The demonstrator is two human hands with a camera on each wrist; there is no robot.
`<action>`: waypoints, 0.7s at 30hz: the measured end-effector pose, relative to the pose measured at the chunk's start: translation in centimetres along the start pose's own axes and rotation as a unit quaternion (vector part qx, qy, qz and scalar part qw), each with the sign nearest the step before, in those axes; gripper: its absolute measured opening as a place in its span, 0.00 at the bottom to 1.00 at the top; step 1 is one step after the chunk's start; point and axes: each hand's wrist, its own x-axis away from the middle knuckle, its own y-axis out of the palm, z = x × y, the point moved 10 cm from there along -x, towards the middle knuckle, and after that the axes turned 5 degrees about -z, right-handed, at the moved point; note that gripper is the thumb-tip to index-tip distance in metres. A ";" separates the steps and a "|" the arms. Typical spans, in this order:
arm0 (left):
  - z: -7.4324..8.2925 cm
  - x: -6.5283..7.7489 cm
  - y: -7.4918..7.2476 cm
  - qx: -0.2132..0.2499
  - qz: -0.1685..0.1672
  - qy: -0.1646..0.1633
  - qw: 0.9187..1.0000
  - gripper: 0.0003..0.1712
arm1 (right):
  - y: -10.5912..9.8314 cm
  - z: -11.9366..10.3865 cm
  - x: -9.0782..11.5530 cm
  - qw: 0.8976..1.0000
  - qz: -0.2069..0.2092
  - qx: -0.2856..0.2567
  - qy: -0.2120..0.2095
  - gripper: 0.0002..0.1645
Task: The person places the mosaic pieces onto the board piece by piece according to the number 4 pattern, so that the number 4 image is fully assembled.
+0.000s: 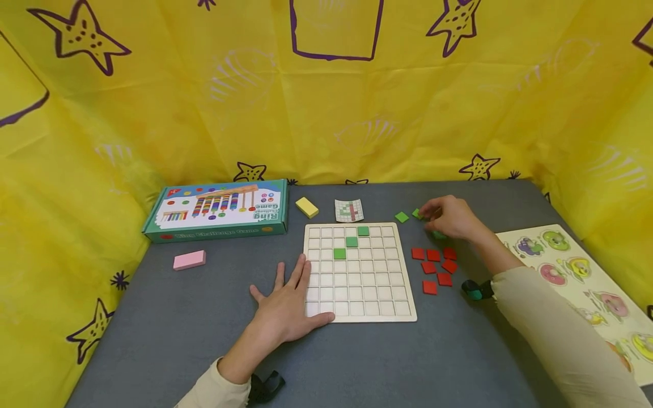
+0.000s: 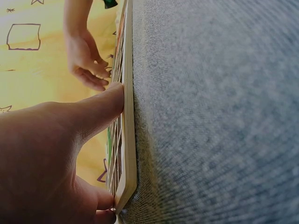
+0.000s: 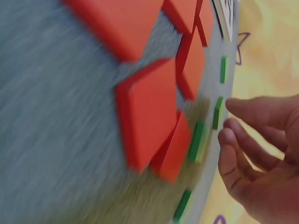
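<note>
Near the board's near left corner, the left hand (image 1: 285, 306) steadies the board (image 1: 357, 309): thumb spread away on the near edge, index and middle fingers together at the left edge. This brace should stay light but constant, so that the grid does not slip on the table (image 1: 352, 368). Beyond the board's far right corner, the right hand (image 1: 451, 217) reaches to a loose green tile (image 1: 417, 213); its fingertips are slightly apart, just beside the tile, and contact cannot be told. The step in hand appears to be picking up this tile; a pinch on opposite edges, clear of its neighbours, would serve best.

Counts, near to far: one fruit board (image 1: 576, 292) along the table's right edge; one board, seven cells by seven; seven red tiles (image 1: 429, 287) visible off its right edge; one pink block (image 1: 189, 260) toward the table's left edge; three green tiles (image 1: 351, 242) set diagonally in the board's three farthest rows; at least four loose green ones, some partly hidden by the hand; and, toward the table's far edge, one card (image 1: 349, 211), one box (image 1: 216, 209) and one yellow block (image 1: 306, 207).
</note>
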 end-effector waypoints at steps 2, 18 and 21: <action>0.0 0.0 0.0 0.002 0.000 0.001 1.000 0.68 | 0.0 -0.1 -0.6 1.000 0.007 -0.001 0.010 0.18; 0.0 0.2 0.0 -0.001 0.001 -0.001 1.000 0.68 | 0.1 0.4 -2.4 0.998 0.020 0.022 0.051 0.18; -0.1 0.3 -0.1 -0.001 0.003 -0.002 1.000 0.68 | 0.2 0.3 -2.6 0.999 0.016 0.022 0.045 0.17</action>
